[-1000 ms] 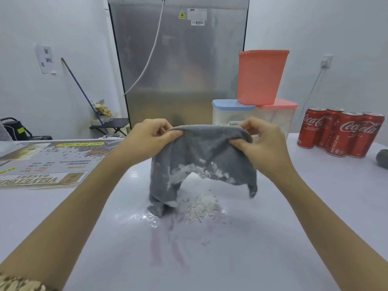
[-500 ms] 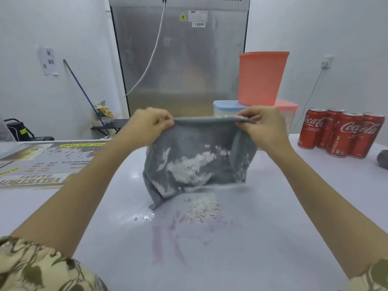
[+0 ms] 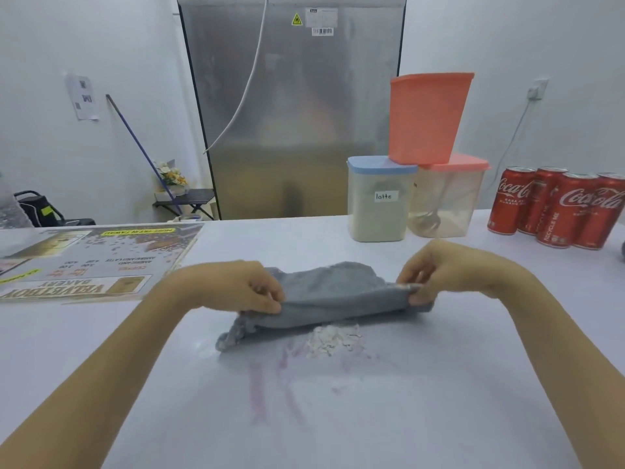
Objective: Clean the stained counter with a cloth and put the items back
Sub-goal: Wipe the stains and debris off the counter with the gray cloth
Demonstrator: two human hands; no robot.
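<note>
1. Cloth point(image 3: 324, 296): grey, folded into a low band, lying on the bench just behind the spill, its left end trailing down onto the surface.
2. Left hand point(image 3: 250, 287): grip clamped on the cloth's left edge, thumb and fingers pinching the fabric.
3. Right hand point(image 3: 436, 272): grip clamped on the cloth's right edge, fingers curled over the fold.
4. White powder point(image 3: 333, 338): a small flaky heap touching the cloth's near edge.
5. Purple streaks point(image 3: 277, 380): faint smears on the bench, just nearer the person than the powder.
6. Bench point(image 3: 439, 418): white, glossy.
7. Menu sheet point(image 3: 91, 258): printed, laminated, flat at far left of the bench.
8. Blue-lidded container point(image 3: 378, 201): clear, labelled "latte", pale contents, at the far edge.
9. Pink-lidded container point(image 3: 446, 201): clear, touching the former on its right, a spoon inside.
10. Pink tub point(image 3: 429, 116): opaque, resting across both lids.
11. Red cola cans point(image 3: 558, 208): a cluster at far right.
12. Steel refrigerator point(image 3: 291, 106): behind the bench, white cable hanging down its front.
</note>
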